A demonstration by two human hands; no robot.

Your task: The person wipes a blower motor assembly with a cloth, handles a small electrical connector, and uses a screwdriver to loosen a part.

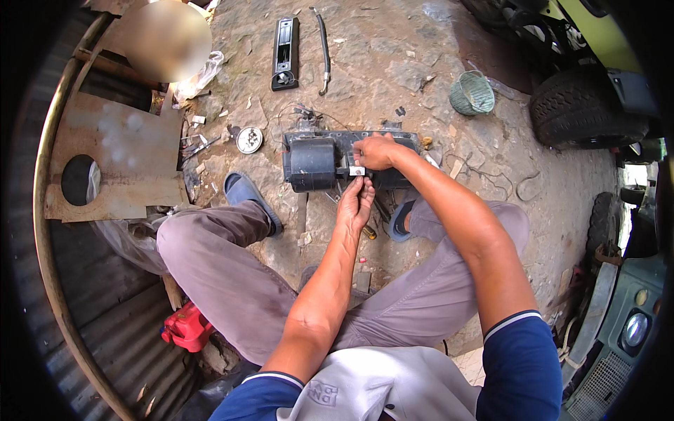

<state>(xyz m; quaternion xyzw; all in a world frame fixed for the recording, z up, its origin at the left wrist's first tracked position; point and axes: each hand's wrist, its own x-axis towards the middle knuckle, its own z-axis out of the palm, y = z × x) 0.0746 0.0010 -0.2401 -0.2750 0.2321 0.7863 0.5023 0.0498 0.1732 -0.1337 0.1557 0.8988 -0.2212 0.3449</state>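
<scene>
On the ground before me lies a black blower unit [314,160], long and dusty, with a rounded drum at its left and thin wires at its far left end. A small white block-like piece [357,171] sits at its middle. From the near side, my left hand [356,201] pinches this piece at its lower edge with the fingertips. My right hand [377,151] reaches over the unit's right part, fingers bent down and closed just above the white piece. What the right fingertips grip is too small to make out. My right forearm hides some of the unit's right end.
Beyond the unit lie a black slotted panel [285,55] and a black hose [323,52]. A round metal dial-like part [249,139] is left, a green basket [472,93] right. A screwdriver [368,231] lies between my feet. Vehicle tyre [586,109] at right; rusty sheet [116,151] and red container [187,328] at left.
</scene>
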